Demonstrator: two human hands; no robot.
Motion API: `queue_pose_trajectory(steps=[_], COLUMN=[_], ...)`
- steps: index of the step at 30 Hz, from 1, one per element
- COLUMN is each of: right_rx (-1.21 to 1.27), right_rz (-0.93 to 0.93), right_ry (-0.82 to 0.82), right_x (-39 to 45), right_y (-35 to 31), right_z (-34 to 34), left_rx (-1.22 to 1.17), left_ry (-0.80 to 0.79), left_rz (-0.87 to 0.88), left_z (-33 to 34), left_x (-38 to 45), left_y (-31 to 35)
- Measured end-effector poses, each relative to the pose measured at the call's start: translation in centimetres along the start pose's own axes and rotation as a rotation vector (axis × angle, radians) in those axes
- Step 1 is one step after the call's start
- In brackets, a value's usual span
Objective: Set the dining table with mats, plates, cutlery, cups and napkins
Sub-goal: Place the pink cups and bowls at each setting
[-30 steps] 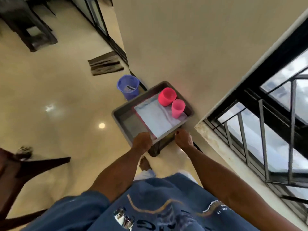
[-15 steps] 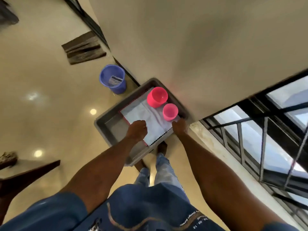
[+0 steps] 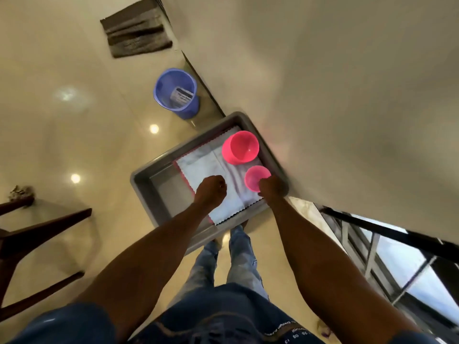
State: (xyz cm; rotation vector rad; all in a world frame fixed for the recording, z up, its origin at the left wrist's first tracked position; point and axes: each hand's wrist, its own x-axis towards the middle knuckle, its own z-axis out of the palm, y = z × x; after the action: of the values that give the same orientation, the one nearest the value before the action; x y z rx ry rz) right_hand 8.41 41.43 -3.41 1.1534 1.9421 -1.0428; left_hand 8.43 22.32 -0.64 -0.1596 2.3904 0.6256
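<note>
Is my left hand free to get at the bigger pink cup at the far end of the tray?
Probably yes. The left hand is curled above the white cloth inside the grey tray, and nothing stands between it and the bigger pink cup. The right hand is at the smaller pink cup, off to the side.

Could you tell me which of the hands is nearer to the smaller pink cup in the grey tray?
Right. The right hand touches the smaller pink cup; the left hand rests on the white cloth beside it.

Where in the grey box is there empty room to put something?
Bare floor shows in the grey plastic bin's left end, between its wall and the white cloth. The right end is crowded: large pink cup, small pink cup, both hands.
</note>
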Motion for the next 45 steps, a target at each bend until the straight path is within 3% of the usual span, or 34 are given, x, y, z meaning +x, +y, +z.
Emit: queue_pose_trajectory(steps=[5, 9, 15, 22, 26, 30, 33, 36, 45], right_rx=[0.004, -0.019, 0.11, -0.092, -0.372, -0.645, -0.751, -0.885, -0.67], right_rz=[0.029, 0.013, -0.084, -0.333, -0.519, -0.568, -0.598, -0.757, -1.013], right_ry=[-0.006, 0.084, -0.013, -0.177, -0.285, -0.338, -0.358, -0.365, -0.717], right_x=[0.4, -0.8, -6.3, -12.0, -16.7, -22.1, -27.6, -32.5, -45.4], right_y=[-0.1, -0.2, -2.2, -6.2, -8.0, -9.1, -9.1, -8.3, 1.3], right_z=[-0.2, -0.1, -0.7, 0.2, 3.3, 9.5, 14.4, 19.7, 34.3], left_rx=[-0.047, -0.107, -0.189, -0.398, -0.559, -0.737, -0.855, -0.961, -1.119], left_ry=[-0.01, 0.003, 0.018, -0.068, 0.102, 0.225, 0.441, 0.629, 0.984], left_rz=[-0.06, -0.082, -0.098, 0.028, 0.055, 0.034, -0.046, -0.112, -0.348], left_z=[0.7, 0.1, -1.6, -4.0, -5.2, -5.8, -5.1, -4.6, -1.6], left_x=[0.0, -0.7, -2.4, -6.7, -11.0, -16.5, -20.7, -25.4, -39.0], left_y=[-0.1, 0.3, 0.2, -2.7, -6.5, -10.2, -14.3, -18.9, -34.1])
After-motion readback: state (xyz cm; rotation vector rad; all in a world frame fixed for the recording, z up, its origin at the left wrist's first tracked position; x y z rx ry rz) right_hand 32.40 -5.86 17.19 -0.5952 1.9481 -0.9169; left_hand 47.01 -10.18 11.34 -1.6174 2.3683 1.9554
